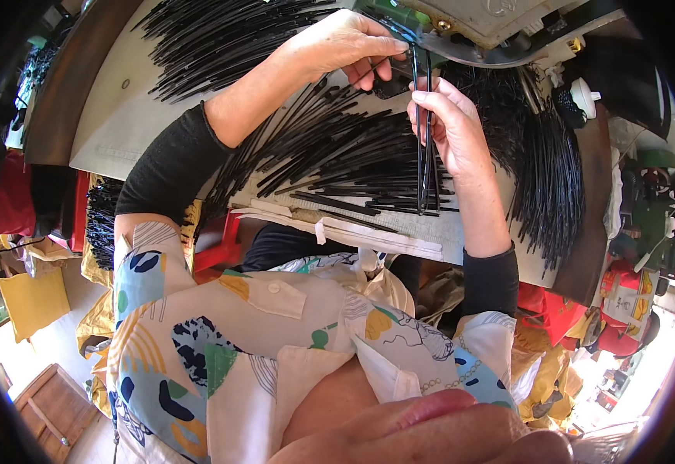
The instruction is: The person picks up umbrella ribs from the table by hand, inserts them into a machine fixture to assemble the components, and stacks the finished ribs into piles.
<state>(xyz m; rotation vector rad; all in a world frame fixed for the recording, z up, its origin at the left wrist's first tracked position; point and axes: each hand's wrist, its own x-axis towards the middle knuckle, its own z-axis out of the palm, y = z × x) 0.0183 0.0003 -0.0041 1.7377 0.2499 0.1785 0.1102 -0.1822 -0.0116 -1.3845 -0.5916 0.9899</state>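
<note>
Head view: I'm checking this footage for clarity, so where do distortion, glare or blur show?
The head view bows the left edge of the table and blackens the corners; the head view washes out to white at lower left and lower right; the left hand and right hand look fairly sharp in the head view, with pale glints on the black strips they hold.

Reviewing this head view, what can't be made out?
Pale metal machine: top cut off by the head view's upper edge.
Long, thin black strips in the right hand: upper ends lost in the head view against the machine.
Left hand: palm hidden in the head view by its own fingers and back.
</note>
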